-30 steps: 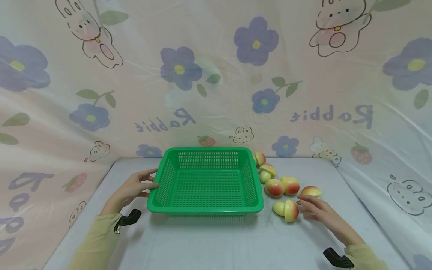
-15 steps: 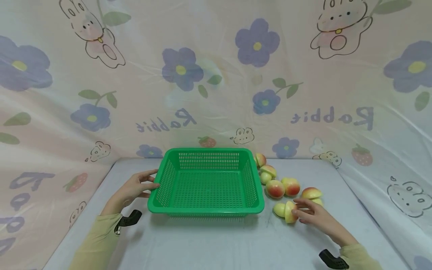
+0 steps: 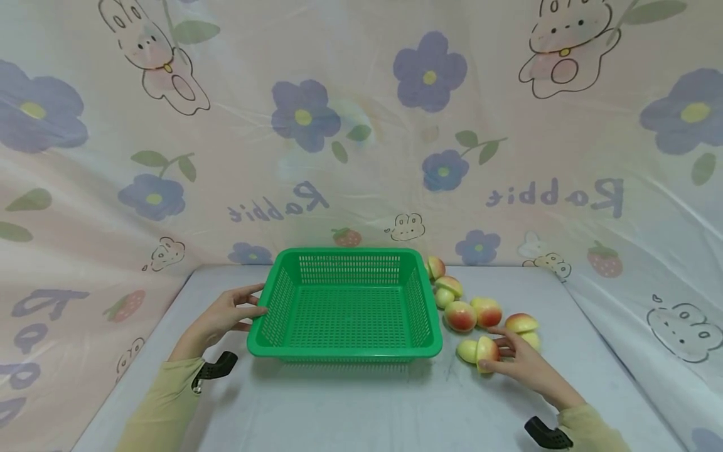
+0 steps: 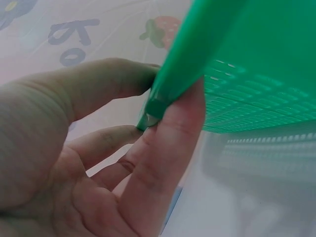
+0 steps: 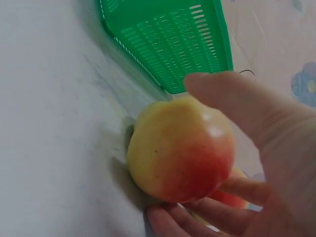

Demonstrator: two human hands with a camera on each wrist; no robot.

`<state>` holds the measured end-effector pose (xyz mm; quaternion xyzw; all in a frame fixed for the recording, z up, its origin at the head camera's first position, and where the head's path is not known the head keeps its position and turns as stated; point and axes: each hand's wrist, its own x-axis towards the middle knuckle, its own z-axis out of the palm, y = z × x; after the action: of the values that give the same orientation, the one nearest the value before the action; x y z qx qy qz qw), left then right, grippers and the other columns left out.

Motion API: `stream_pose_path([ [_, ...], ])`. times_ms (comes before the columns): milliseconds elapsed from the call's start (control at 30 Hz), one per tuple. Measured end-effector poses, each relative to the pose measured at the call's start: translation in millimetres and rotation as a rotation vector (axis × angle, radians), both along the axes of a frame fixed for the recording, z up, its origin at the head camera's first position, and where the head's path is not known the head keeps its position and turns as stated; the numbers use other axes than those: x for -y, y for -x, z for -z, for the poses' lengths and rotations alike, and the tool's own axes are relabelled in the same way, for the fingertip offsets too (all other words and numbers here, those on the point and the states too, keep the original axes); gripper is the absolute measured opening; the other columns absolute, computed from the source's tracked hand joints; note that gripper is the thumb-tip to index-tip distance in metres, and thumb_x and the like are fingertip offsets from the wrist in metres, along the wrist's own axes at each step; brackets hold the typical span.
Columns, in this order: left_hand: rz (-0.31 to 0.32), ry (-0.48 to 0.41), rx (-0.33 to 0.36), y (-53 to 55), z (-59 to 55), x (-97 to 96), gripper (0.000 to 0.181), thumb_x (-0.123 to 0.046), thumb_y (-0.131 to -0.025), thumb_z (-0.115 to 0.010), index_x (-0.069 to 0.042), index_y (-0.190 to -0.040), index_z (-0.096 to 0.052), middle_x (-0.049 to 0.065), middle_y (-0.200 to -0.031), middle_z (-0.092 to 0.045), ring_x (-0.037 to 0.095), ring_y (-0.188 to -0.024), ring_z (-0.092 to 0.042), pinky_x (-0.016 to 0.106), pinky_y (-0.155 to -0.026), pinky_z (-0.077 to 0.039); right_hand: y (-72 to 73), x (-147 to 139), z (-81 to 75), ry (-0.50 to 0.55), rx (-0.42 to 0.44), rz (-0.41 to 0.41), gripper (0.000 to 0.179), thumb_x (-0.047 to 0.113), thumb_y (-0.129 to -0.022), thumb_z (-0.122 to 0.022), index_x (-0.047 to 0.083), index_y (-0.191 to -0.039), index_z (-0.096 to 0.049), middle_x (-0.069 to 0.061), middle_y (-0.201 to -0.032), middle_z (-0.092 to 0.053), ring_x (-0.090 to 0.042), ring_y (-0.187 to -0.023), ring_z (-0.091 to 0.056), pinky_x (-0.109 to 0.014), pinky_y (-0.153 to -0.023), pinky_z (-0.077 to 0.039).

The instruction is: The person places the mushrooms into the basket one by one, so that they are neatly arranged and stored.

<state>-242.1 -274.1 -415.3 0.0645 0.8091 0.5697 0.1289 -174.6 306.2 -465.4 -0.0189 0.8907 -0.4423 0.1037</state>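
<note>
My left hand (image 3: 226, 312) holds the left rim of a green plastic basket (image 3: 344, 352), the rim between thumb and fingers in the left wrist view. At the right, my right hand (image 3: 519, 359) is spread around the cap of a toy mushroom (image 3: 487, 353) lying on its side. Its cap is yellow with a red blush, its stem pale green-yellow. In the right wrist view the thumb (image 5: 232, 94) extends straight over one side of the cap (image 5: 182, 153), and the other fingers (image 5: 165, 222) reach along the opposite side.
More mushrooms lie right of the basket: one at its back corner (image 3: 436, 267), one on its side (image 3: 448, 289), two together (image 3: 460, 316) in the middle and one (image 3: 522, 323) beyond my right hand. A white-covered table (image 3: 339, 408) carries everything; a printed curtain (image 3: 361, 188) hangs behind.
My right hand has moved left onto the near mushroom, its thumb and fingers now on either side of the cap. The left hand and basket have stayed in place.
</note>
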Motion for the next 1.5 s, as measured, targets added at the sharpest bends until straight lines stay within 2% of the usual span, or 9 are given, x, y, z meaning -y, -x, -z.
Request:
stream_pose_path([
  [300,0.000,-0.017,0.007,-0.3,1.5,-0.2,0.076,-0.014,-0.088,-0.070,-0.005,-0.151,-0.028,0.021,-0.111,-0.050,0.029,-0.088,-0.065,0.041,-0.072,-0.056,0.8,-1.0,6.6,0.020,-0.053,-0.017,0.067,0.029,-0.079,-0.080,-0.001,-0.129,-0.046,-0.015,-0.123,-0.052,-0.031,-0.108,-0.055,-0.041,-0.085,-0.048],
  [767,-0.001,-0.014,0.013,1.0,-1.7,-0.8,0.077,-0.015,-0.088,-0.071,-0.004,-0.151,-0.028,0.021,-0.112,-0.050,0.026,-0.088,-0.065,0.041,-0.073,-0.056,1.2,-4.4,7.3,0.107,-0.054,-0.064,0.063,0.020,-0.080,-0.079,0.002,-0.129,-0.045,-0.016,-0.120,-0.051,-0.030,-0.109,-0.054,-0.033,-0.083,-0.048],
  [1000,-0.004,-0.019,0.014,0.5,-0.5,-0.8,0.077,-0.015,-0.088,-0.071,-0.005,-0.151,-0.028,0.020,-0.110,-0.050,0.029,-0.089,-0.064,0.041,-0.072,-0.056,-0.9,-3.8,5.5,0.123,-0.050,-0.078,0.064,0.019,-0.081,-0.078,0.001,-0.132,-0.043,-0.020,-0.126,-0.047,-0.034,-0.112,-0.053,-0.032,-0.084,-0.049],
  [1167,0.004,-0.021,0.016,-0.7,-0.1,-0.4,0.077,-0.015,-0.088,-0.071,-0.005,-0.151,-0.027,0.020,-0.111,-0.050,0.028,-0.088,-0.064,0.041,-0.072,-0.056,0.0,-5.3,8.0,0.127,-0.070,-0.090,0.065,0.018,-0.082,-0.077,-0.001,-0.134,-0.043,-0.023,-0.132,-0.043,-0.034,-0.111,-0.053,-0.027,-0.082,-0.048],
  [1300,0.003,-0.012,0.014,-1.7,0.0,-0.6,0.077,-0.015,-0.089,-0.070,-0.006,-0.152,-0.027,0.021,-0.113,-0.049,0.026,-0.087,-0.065,0.041,-0.073,-0.056,0.2,-7.2,9.9,0.159,-0.074,-0.095,0.067,0.017,-0.082,-0.077,-0.001,-0.137,-0.042,-0.023,-0.134,-0.042,-0.032,-0.110,-0.053,-0.026,-0.081,-0.048],
  [1500,-0.005,-0.008,0.002,-1.1,0.3,-1.1,0.076,-0.015,-0.089,-0.070,-0.006,-0.151,-0.027,0.020,-0.112,-0.049,0.026,-0.087,-0.065,0.041,-0.073,-0.056,0.2,-11.4,8.6,0.171,-0.134,-0.111,0.062,0.012,-0.082,-0.075,0.000,-0.134,-0.043,-0.022,-0.126,-0.048,-0.021,-0.101,-0.058,-0.026,-0.079,-0.050],
])
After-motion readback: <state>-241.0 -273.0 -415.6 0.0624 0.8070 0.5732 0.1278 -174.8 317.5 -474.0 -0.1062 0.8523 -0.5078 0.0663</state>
